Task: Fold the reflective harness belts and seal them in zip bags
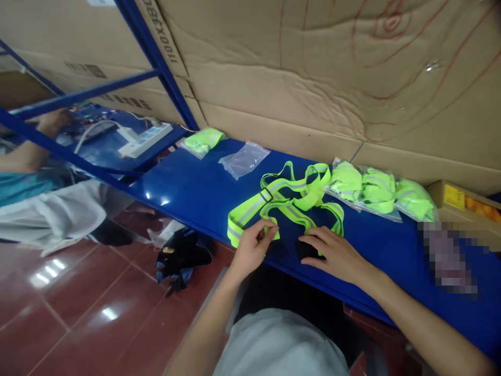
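Note:
A neon-yellow reflective strap harness (287, 196) with grey stripes lies loosely tangled on the blue table. It has a black slider buckle (265, 195) on its left side. My left hand (254, 245) is closed in a pinch at the near end of the strap, by the table's front edge. My right hand (332, 250) rests low over the near right part of the harness, thumb and fingers apart. A black patch (306, 249) shows beside its fingertips; I cannot make out what it is.
Packed neon straps in clear bags (378, 189) line the back right, beside a cardboard box (450, 201). Another bagged strap (204, 140) and a flat plastic bag (245, 159) lie at the left. Beyond the blue frame (102, 89) are a power strip (144, 141) and another person's arm (27, 151).

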The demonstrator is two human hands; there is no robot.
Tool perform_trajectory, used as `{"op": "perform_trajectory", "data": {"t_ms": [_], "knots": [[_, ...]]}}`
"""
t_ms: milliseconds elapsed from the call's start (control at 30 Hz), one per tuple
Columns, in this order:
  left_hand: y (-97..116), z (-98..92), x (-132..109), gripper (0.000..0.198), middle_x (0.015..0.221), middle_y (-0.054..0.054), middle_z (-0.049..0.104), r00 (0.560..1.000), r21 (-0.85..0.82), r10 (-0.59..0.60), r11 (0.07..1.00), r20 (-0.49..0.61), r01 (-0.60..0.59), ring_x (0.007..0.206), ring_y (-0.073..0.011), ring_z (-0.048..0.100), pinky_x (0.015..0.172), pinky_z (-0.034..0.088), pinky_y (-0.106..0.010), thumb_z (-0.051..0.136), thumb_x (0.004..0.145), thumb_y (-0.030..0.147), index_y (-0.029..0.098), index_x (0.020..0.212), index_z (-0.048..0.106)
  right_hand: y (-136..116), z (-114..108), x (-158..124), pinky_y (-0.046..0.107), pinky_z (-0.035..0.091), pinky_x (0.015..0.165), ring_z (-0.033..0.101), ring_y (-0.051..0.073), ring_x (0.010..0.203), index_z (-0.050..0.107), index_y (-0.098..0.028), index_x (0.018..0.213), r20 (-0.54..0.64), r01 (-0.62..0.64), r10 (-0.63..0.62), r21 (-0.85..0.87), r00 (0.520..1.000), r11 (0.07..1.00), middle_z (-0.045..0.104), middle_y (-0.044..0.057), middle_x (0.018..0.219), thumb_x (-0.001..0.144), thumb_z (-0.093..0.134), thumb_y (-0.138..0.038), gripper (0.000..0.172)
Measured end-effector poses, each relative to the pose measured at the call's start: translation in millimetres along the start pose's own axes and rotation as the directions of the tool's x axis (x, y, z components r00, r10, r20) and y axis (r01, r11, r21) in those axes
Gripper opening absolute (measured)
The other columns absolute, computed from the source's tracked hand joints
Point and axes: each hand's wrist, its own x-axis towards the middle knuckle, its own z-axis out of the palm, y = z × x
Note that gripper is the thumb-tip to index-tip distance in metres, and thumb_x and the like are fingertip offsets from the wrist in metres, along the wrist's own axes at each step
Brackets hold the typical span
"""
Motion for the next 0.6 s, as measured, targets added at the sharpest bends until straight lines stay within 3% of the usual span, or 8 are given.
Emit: {"op": "perform_trajectory", "data": {"t_ms": [333,500,600], "knots": [[11,6.1,31,0.025,0.080,0.001,0.062,0.994,-0.074,0.060,0.996,0.097,-0.053,0.059,-0.0097,0.042,0.056,0.033,-0.024,0.061,0.098,0.042,0.019,0.095,0.068,4,-9,-6,0.044,0.060,0.088,0.064,0.028,0.106,0.063,-0.020,0.131,-0.009,-0.015,0.015,0.010,1.000,1.000,0.067,0.012,0.119,0.098,0.065,-0.048,0.043],[9,10.9,27,0.020,0.087,-0.001,0.065,1.000,-0.082,0.023,0.996,0.001,-0.023,0.062,-0.0104,0.048,0.058,0.038,-0.024,0.054,0.102,0.035,0.020,0.101,0.066,6,-10,-9,0.045,0.060,0.087,0.064,0.028,0.105,0.062,-0.020,0.132,0.025,0.004,-0.004,-0.009,1.000,1.000,0.066,0.013,0.120,0.100,0.063,-0.043,0.040],[10,4.6,21,0.022,0.099,-0.004,0.067,0.991,-0.055,0.071,0.996,0.109,-0.066,0.079,-0.0127,0.058,0.070,0.045,-0.024,0.048,0.105,0.027,0.022,0.110,0.069,7,-10,-10,0.045,0.060,0.086,0.064,0.029,0.106,0.062,-0.021,0.133,0.037,-0.002,0.003,-0.011,0.999,1.000,0.066,0.013,0.122,0.100,0.064,-0.043,0.040]]}}
